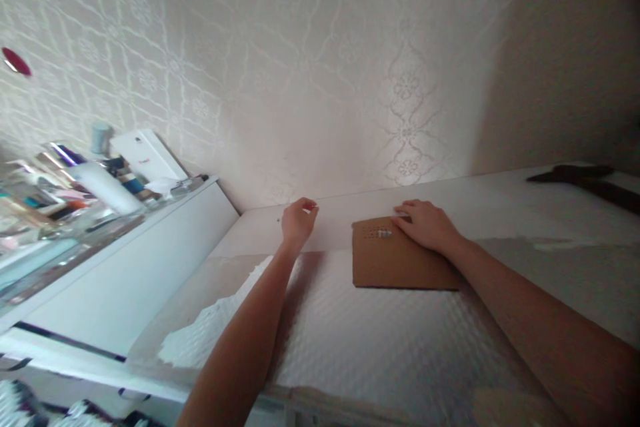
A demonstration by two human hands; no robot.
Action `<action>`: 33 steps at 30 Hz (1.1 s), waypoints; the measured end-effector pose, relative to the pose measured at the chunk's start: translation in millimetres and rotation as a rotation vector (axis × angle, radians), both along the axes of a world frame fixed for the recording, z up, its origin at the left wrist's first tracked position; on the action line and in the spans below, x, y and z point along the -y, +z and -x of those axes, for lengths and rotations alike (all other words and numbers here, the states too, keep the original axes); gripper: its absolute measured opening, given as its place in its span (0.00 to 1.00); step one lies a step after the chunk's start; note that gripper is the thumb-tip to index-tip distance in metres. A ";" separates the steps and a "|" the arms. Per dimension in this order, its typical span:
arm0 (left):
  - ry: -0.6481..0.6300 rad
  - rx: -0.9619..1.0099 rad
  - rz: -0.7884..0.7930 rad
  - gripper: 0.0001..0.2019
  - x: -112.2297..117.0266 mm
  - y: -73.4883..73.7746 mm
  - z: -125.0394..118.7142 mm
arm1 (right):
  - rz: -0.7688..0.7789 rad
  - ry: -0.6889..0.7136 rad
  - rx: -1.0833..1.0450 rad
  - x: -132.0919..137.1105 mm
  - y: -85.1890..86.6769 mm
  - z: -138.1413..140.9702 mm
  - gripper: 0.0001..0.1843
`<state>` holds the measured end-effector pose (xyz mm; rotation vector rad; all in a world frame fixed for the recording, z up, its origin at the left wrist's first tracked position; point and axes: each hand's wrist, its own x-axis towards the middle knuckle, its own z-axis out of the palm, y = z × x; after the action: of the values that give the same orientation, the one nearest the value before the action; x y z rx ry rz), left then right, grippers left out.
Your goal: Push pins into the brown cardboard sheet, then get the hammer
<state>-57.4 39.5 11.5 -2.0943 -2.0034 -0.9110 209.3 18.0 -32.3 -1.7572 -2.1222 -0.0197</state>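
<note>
**Two bare hands at a brown cardboard sheet on a white table**

The right hand (425, 223) lies flat and relaxed, fingers spread on the far right corner of a rectangular brown cardboard sheet (400, 267), grasping nothing. Just beside its fingertips, small pale studs (384, 233) sit among rows of pinholes. To the left, apart from the cardboard, the left hand (299, 220) hovers with fingertips pinched; whether it holds anything cannot be told. Beneath is a bubble-textured clear sheet (375, 347) on the smooth tabletop (500, 213). Embossed wallpaper (320, 67) rises beyond, and bottles (100, 180) crowd a shelf at far left.
</note>
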 end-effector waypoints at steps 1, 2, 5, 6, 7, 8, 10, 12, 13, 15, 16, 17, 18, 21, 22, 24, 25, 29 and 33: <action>0.095 -0.005 -0.009 0.07 -3.5 -0.5 12.1 | 0.000 -0.001 0.000 0.0 -0.1 -0.1 0.23; 0.186 -0.018 -0.016 0.08 -6.2 -1.6 23.6 | -0.001 -0.001 -0.001 0.0 -0.3 -0.1 0.23; 0.413 -0.023 0.041 0.10 -10.4 -7.4 51.6 | -0.006 0.001 -0.005 -0.5 -1.2 -0.5 0.23; 0.462 -0.019 0.071 0.11 -10.9 -9.8 58.0 | -0.005 0.002 -0.007 -0.7 -1.5 -0.6 0.23; 0.497 -0.013 0.097 0.12 -11.1 -12.1 62.8 | -0.005 0.002 -0.008 -0.9 -1.8 -0.7 0.23; 0.517 -0.010 0.119 0.12 -11.2 -14.0 66.0 | -0.004 0.001 -0.008 -1.0 -1.9 -0.8 0.23; 0.535 -0.006 0.148 0.13 -11.0 -16.7 68.7 | -0.001 0.000 -0.007 -1.0 -1.9 -0.8 0.23; 0.539 -0.006 0.165 0.13 -10.2 -17.5 68.1 | -0.002 -0.001 -0.008 -0.6 -1.6 -0.6 0.23; 0.539 -0.007 0.173 0.13 -9.5 -17.3 67.3 | -0.003 -0.001 -0.009 -0.3 -1.4 -0.4 0.23; 0.536 -0.017 0.182 0.13 -8.0 -16.0 65.4 | -0.004 0.001 -0.010 0.2 -1.0 -0.2 0.23; 0.534 -0.030 0.180 0.13 -7.4 -15.1 64.3 | -0.006 0.002 -0.011 0.4 -0.9 -0.1 0.23; 0.534 -0.049 0.171 0.12 -6.9 -13.9 62.9 | -0.008 0.003 -0.011 0.5 -0.8 0.1 0.23; 0.531 -0.069 0.158 0.12 -6.6 -12.5 60.9 | -0.010 0.004 -0.011 0.6 -0.7 0.2 0.23; 0.459 -0.120 0.084 0.12 -7.1 -7.5 47.5 | -0.011 0.004 -0.010 0.7 -0.3 0.6 0.24; 0.397 -0.125 0.051 0.12 -7.0 -5.9 39.7 | -0.008 0.004 -0.008 0.8 -0.1 0.7 0.23; 0.189 -0.118 0.005 0.11 -4.3 -3.7 18.5 | -0.002 0.003 -0.006 0.9 0.4 1.1 0.23; 0.071 -0.102 -0.012 0.11 -1.0 -3.3 5.6 | -0.001 0.001 -0.006 1.1 0.8 1.4 0.23; -0.492 -0.131 -0.021 0.12 23.8 -7.2 -48.4 | 0.001 -0.004 0.000 2.0 1.8 1.9 0.23; -0.720 -0.237 0.046 0.13 47.3 -14.1 -80.3 | 0.002 -0.006 -0.002 1.7 1.2 1.9 0.23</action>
<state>22.9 -7.7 -2.6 -2.8419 -1.1615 -0.6335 207.5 16.2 -31.1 -1.7643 -2.1160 -0.0170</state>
